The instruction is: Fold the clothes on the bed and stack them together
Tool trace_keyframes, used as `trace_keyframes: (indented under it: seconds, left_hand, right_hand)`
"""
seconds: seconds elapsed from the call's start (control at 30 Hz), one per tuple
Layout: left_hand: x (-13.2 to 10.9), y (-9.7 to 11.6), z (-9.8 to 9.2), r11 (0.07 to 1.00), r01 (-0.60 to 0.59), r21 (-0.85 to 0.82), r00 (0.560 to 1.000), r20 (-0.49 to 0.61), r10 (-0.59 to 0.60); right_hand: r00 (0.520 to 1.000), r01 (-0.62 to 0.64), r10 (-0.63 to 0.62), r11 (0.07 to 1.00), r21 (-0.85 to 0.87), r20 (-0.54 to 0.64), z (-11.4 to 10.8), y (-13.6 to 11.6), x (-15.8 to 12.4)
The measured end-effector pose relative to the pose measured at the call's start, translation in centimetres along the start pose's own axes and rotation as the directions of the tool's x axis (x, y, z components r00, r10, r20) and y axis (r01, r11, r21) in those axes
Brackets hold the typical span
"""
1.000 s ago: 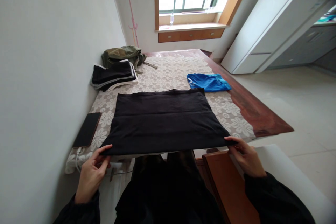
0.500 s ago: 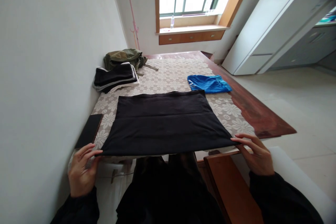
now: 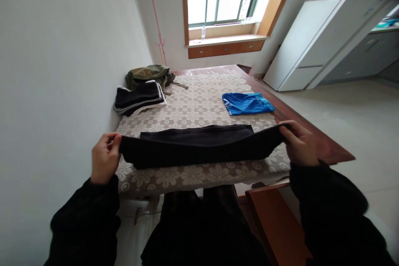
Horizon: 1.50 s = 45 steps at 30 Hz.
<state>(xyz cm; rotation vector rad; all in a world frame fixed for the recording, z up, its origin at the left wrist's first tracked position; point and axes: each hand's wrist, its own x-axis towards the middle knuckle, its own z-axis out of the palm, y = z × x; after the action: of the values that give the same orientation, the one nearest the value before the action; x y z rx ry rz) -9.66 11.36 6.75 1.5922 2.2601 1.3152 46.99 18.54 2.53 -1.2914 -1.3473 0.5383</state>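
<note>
A black garment (image 3: pixel 196 151), its exact kind unclear, is held stretched sideways above the near part of the table. My left hand (image 3: pixel 105 156) pinches its left corner, and my right hand (image 3: pixel 299 141) grips the right corner. The near edge is lifted and sags a little in the middle. Behind it, the far part of the cloth lies flat on the patterned tablecloth (image 3: pixel 193 176). Beyond the garment, to the right, lies a folded blue garment (image 3: pixel 247 104).
Folded dark and light clothes (image 3: pixel 139 96) are stacked at the table's left, against the wall. A green backpack (image 3: pixel 148 75) sits behind them. The bare wooden table edge (image 3: pixel 324 145) runs along the right. An orange-brown wooden seat (image 3: pixel 277 220) stands at the near right.
Both hands have risen and moved away from me, carrying the garment's near edge up and over toward its far edge. More tablecloth now shows in front.
</note>
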Motion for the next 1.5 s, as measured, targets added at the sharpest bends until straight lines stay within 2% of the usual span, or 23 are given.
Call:
trace_keyframes:
  seconds: [0.1,0.17,0.23,0.3,0.43,0.57,0.63,0.7,0.77,0.8,0.9,0.93,1.0,1.1,1.2,1.3,1.5]
  left_hand:
    - [4.5,-0.5,3.8,0.990,-0.050,0.132,0.997,0.061,0.042]
    - [6.3,-1.1,6.5,0.964,-0.060,0.257,0.985,0.170,0.016]
    - [7.1,-1.8,8.8,0.941,-0.065,0.333,0.966,0.257,-0.024]
    - [7.1,-2.4,10.5,0.931,-0.074,0.356,0.956,0.290,-0.036]
    - [6.7,-3.5,11.3,0.926,-0.103,0.364,0.956,0.294,-0.009]
    - [6.5,-4.0,10.4,0.911,-0.084,0.405,0.950,0.308,-0.049]
    - [5.7,-3.8,9.8,0.881,-0.130,0.454,0.947,0.321,-0.025]
    - [4.3,-2.9,9.5,0.840,-0.237,0.488,0.935,0.351,0.060]
    - [2.4,-1.2,9.6,0.801,-0.376,0.466,0.890,0.422,0.172]
    - [1.3,0.0,10.0,0.782,-0.450,0.431,0.850,0.475,0.227]
    - [-1.8,4.4,12.2,0.741,-0.607,0.288,0.723,0.588,0.363]
    - [-2.8,5.8,13.3,0.737,-0.628,0.249,0.697,0.602,0.390]
    - [-4.5,8.4,16.0,0.743,-0.638,0.202,0.680,0.601,0.420]
    - [-6.4,10.5,19.7,0.769,-0.608,0.199,0.697,0.598,0.396]
    - [-7.4,10.3,21.8,0.795,-0.562,0.227,0.733,0.582,0.352]
    - [-7.7,9.2,22.3,0.800,-0.559,0.218,0.744,0.557,0.369]
    - [-7.6,8.3,21.6,0.814,-0.529,0.240,0.775,0.527,0.349]
  right_hand:
    - [0.989,-0.138,0.140,0.989,-0.051,0.043,2.8,2.3,3.8]
    - [0.978,-0.181,0.195,0.970,-0.161,0.073,4.6,3.9,5.3]
    - [0.971,-0.165,0.212,0.928,-0.333,0.109,5.8,5.3,6.1]
    - [0.971,-0.097,0.190,0.865,-0.492,0.143,6.4,6.5,6.2]
    - [0.975,0.032,0.111,0.786,-0.618,0.192,6.5,8.0,5.8]
    - [0.976,0.017,0.130,0.757,-0.653,0.176,6.3,7.7,5.4]
    - [0.988,0.025,0.085,0.740,-0.672,0.130,6.1,6.8,5.0]
    - [0.993,0.106,-0.045,0.738,-0.667,0.108,6.2,5.0,4.2]
    - [0.968,0.248,-0.168,0.746,-0.618,0.185,6.9,2.6,2.9]
    - [0.942,0.322,-0.193,0.751,-0.576,0.275,7.6,1.2,2.1]
    - [0.805,0.497,-0.197,0.739,-0.455,0.560,11.5,-2.7,-0.8]
    - [0.773,0.522,-0.197,0.738,-0.427,0.603,13.2,-3.7,-1.7]
    - [0.754,0.534,-0.199,0.740,-0.409,0.626,16.6,-4.6,-3.4]
    - [0.773,0.528,-0.167,0.704,-0.475,0.612,20.4,-3.9,-4.9]
    - [0.797,0.523,-0.142,0.649,-0.553,0.587,21.6,-2.1,-5.5]
    - [0.803,0.522,-0.129,0.624,-0.582,0.582,21.5,-0.9,-5.8]
    - [0.820,0.501,-0.113,0.615,-0.609,0.561,21.1,-0.5,-6.0]
